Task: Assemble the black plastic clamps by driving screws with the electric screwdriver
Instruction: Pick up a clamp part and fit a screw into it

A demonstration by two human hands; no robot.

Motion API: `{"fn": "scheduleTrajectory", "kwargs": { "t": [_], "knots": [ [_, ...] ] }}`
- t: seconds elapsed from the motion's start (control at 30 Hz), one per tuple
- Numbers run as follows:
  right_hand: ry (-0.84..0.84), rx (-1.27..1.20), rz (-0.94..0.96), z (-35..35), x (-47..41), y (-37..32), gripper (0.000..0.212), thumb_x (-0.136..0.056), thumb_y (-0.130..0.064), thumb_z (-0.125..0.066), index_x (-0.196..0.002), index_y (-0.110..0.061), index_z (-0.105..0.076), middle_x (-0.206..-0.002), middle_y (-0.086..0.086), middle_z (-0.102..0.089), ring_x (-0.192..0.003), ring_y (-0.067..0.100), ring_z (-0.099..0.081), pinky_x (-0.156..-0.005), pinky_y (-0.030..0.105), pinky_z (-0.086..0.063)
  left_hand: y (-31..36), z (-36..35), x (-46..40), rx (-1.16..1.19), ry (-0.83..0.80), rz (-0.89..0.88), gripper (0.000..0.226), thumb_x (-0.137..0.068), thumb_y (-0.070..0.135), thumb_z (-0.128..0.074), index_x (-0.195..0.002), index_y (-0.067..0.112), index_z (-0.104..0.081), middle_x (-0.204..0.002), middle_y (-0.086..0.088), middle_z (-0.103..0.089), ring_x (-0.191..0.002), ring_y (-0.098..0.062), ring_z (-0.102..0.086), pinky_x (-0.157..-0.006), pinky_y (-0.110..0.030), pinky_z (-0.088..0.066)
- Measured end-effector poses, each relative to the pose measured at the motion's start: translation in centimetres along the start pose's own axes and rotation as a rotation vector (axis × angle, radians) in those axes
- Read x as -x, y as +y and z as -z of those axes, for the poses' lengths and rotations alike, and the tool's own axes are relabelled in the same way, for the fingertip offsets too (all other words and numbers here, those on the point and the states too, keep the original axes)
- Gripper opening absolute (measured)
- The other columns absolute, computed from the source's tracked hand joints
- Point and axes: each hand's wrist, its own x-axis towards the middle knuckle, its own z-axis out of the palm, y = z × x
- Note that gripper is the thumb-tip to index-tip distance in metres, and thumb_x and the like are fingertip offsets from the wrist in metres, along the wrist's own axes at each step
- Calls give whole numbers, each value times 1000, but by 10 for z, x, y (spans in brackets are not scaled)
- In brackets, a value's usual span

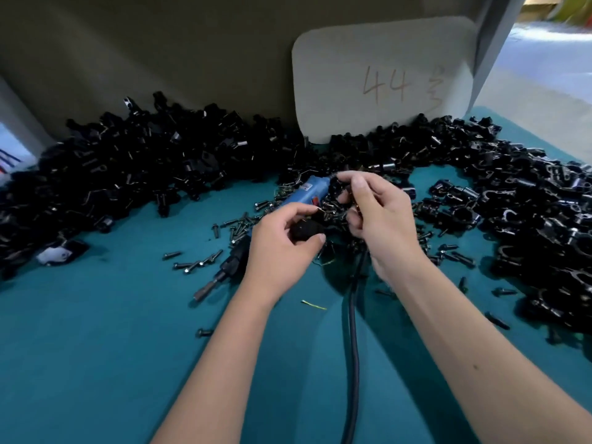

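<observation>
Left hand (282, 248): it is gripping a black clamp (307, 230) between curled fingers and thumb, just above the teal surface (96, 363).
Right hand (381, 219): its fingers are curling over the scattered parts, with thumb and forefinger pinched near the top; what they are pinching is too small to tell.
Screwdriver (306, 193): the blue body is lying on the surface, slanting from upper right to lower left, partly hidden behind the left hand; its dark front end and metal bit (209, 288) are pointing toward the lower left.
Cable (352, 331): a black cord is running between the two forearms down to the bottom edge of the view.
Screws (195, 265): dark loose screws are lying scattered around the screwdriver and both hands, thickest just beyond the hands.
Clamp piles: one big heap (144, 165) is sitting on the left and along the back, another (528, 203) is filling the right side, and the two are meeting behind the hands.
Containers: none are showing; all parts are lying loose on the surface.
Card (384, 78): a pale board marked "44" is standing behind the heaps against the back wall.
Scrap (314, 305): a thin yellow sliver is lying near the cable.
</observation>
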Motion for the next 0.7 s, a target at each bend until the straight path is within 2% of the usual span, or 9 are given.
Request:
{"fn": "scheduleTrajectory", "kwargs": {
  "t": [0.07,0.13,0.23,0.37,0.43,0.5,0.53,0.6,0.7],
  "knots": [
    [-23,-136,-74,-4,10,7,33,-106,-26,-46,-112,-24,-78,-90,2,-65,-63,12,-49,-49,23,-37,-3,7,7,-14,-4,22,40,-78,3,-81,-103,33,-74,-91,10,-76,-76,-16,-72,-74,-25,-60],
    [-38,-191,-104,-6,17,12,36,-108,-13,-43,-122,-20,-75,-95,5,-65,-71,14,-54,-56,27,-44,-5,11,12,6,-9,46,44,-77,1,-81,-105,34,-72,-88,7,-76,-68,-15,-69,-74,-31,-61],
    [-64,-202,-79,-5,23,13,45,-106,6,-42,-127,-21,-71,-94,4,-69,-82,18,-65,-74,29,-56,-6,10,15,-17,-32,67,50,-75,2,-86,-113,30,-70,-80,4,-69,-60,-8,-58,-64,-24,-54],
    [-23,-148,13,-4,28,11,43,-103,10,-47,-124,-18,-73,-105,11,-73,-97,24,-75,-84,31,-61,-6,9,14,-105,20,33,25,-84,17,-83,-104,29,-72,-87,12,-74,-74,-7,-68,-74,-24,-55],
    [28,-58,74,-7,31,12,41,-103,6,-50,-125,-20,-73,-109,4,-77,-102,21,-75,-84,32,-62,-1,8,12,-29,15,49,11,-93,35,-70,-96,25,-73,-80,11,-73,-69,-7,-65,-71,-29,-52],
    [28,162,212,-11,34,14,39,-103,0,-55,-130,-22,-71,-116,-4,-77,-110,14,-72,-94,32,-59,2,5,12,40,12,69,45,-100,48,-51,-90,9,-72,-71,-1,-71,-59,-13,-60,-63,-33,-46],
    [12,275,287,-12,36,15,39,-102,-1,-58,-134,-21,-69,-120,-10,-74,-114,10,-70,-99,28,-55,3,4,12,50,17,59,53,-103,48,-46,-86,4,-70,-69,-7,-71,-57,-15,-59,-62,-34,-44],
    [13,425,399,-12,38,18,41,-101,-3,-62,-137,-21,-67,-114,-28,-67,-109,7,-65,-96,19,-48,5,0,12,40,36,19,51,-108,41,-45,-81,3,-66,-68,-11,-70,-56,-13,-58,-61,-32,-43],
    [103,554,518,-10,38,19,42,-100,-4,-64,-138,-20,-67,-104,-20,-66,-95,8,-54,-88,19,-41,5,-3,12,127,4,23,23,-111,24,-46,-101,14,-65,-71,-8,-70,-56,-15,-59,-56,-26,-45]
  ]
}}
